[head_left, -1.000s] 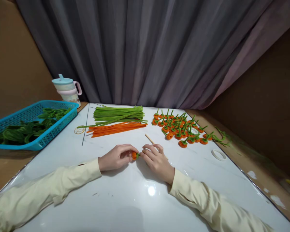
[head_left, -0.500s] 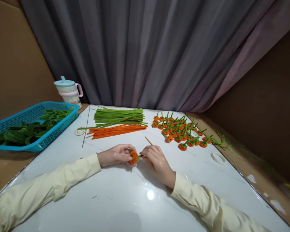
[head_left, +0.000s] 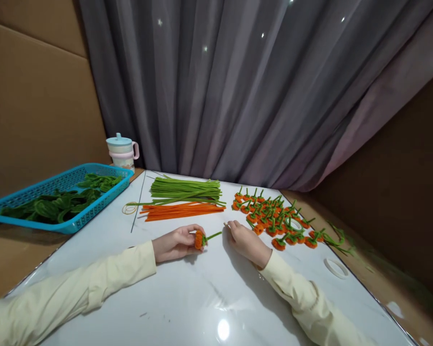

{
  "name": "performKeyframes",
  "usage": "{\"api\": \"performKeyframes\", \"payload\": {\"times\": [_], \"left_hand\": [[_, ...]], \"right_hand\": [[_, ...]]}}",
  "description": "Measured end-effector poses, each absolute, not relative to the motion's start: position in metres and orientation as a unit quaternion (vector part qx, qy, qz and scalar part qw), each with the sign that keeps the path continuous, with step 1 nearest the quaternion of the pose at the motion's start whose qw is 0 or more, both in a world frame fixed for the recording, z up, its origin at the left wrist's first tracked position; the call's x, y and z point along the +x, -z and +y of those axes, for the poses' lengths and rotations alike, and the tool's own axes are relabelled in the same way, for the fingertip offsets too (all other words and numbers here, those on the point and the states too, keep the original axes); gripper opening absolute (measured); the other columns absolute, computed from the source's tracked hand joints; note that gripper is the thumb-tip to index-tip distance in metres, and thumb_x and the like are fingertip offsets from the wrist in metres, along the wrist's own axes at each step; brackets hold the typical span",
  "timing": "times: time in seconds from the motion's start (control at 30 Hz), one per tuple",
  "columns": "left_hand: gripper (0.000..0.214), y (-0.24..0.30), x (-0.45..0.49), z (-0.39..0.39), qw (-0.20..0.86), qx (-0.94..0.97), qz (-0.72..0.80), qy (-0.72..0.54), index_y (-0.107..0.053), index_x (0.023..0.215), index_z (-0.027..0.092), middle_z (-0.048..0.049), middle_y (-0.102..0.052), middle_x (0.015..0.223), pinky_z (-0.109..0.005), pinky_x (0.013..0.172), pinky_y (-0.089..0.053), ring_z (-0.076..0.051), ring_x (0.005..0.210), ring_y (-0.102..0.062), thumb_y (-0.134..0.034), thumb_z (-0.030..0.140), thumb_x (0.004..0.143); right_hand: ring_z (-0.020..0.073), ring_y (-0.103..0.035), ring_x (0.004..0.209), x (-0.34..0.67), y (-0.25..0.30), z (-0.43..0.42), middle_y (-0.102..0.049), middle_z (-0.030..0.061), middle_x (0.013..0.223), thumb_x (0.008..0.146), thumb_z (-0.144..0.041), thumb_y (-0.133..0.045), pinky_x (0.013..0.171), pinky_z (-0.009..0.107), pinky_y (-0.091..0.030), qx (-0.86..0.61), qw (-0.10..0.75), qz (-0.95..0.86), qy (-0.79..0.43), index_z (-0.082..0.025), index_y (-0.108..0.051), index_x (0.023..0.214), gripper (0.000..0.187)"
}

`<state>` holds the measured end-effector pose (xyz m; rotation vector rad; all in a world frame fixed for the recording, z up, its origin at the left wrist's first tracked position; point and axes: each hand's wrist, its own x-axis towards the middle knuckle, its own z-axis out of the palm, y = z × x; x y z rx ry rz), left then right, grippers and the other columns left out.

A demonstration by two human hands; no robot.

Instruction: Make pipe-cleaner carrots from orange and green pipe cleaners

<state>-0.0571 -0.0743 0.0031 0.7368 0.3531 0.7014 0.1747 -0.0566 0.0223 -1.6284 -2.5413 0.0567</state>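
Since a half second ago, our right hand [head_left: 248, 242] has drawn away from the orange flower [head_left: 198, 240], leaving its green stem [head_left: 213, 236] free; we judge that the shaping at its base has paused or finished. The flower is above the counter [head_left: 187, 298], its head clamped in our left hand's [head_left: 180, 242] grip. Our right grip seems pinched on a wooden stick [head_left: 225, 224], whose tip pokes out. We count one flower held, one stick, two white rings, one [head_left: 293, 224] among the flowers lying right [head_left: 278, 244] and one [head_left: 335, 268] nearer us, one green bundle [head_left: 184, 188] and one orange bundle [head_left: 184, 210]. The lying flowers overlap too much for an exact count.
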Motion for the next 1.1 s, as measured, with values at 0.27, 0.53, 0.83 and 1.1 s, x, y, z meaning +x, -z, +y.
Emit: {"api": "performKeyframes", "payload": {"times": [0.27,0.53,0.83,1.1], "left_hand": [[0.028,-0.004,-0.056,-0.073,0.846,0.343,0.176,-0.368,-0.048,0.09,0.016,-0.0051,-0.064,0.079,-0.025,0.076,-0.047,-0.013,0.072,-0.063,-0.067,0.008,0.07],[0.032,-0.004,-0.06,-0.068,0.85,0.299,0.187,-0.392,-0.05,0.098,0.017,-0.0049,-0.06,0.081,-0.021,0.067,-0.047,-0.01,0.067,-0.06,-0.066,0.009,0.071],[0.025,-0.002,-0.06,-0.069,0.857,0.302,0.184,-0.375,-0.057,0.092,0.012,-0.0031,-0.058,0.076,-0.019,0.062,-0.044,-0.008,0.059,-0.054,-0.066,0.01,0.07],[0.021,-0.003,-0.058,-0.073,0.877,0.343,0.148,-0.301,-0.06,0.086,0.01,-0.0042,-0.059,0.07,-0.022,0.058,-0.041,-0.007,0.052,-0.05,-0.07,0.015,0.068]], "right_hand": [[0.0103,-0.053,0.054,0.18,-0.044,-0.05,-0.057,0.0013,0.071,0.08,-0.004,-0.045,0.047,0.018,-0.039,-0.498,0.132,-0.828,-0.22,-0.013,-0.05,0.101,0.024],[0.0021,-0.017,0.039,0.182,-0.06,-0.061,-0.058,0.001,0.066,0.077,-0.039,-0.064,0.034,0.016,-0.011,-0.323,0.203,-0.579,-0.72,-0.014,-0.053,0.113,0.045],[0.0025,-0.021,0.037,0.136,-0.036,-0.087,-0.055,-0.0039,0.064,0.08,-0.045,-0.062,0.031,0.013,-0.014,-0.278,0.288,-0.553,-0.731,-0.021,-0.045,0.099,0.035],[0.0017,-0.024,0.034,0.126,-0.038,-0.098,-0.05,-0.0073,0.056,0.079,-0.054,-0.059,0.03,0.011,-0.019,-0.321,0.324,-0.589,-0.667,-0.02,-0.039,0.085,0.04]]}}
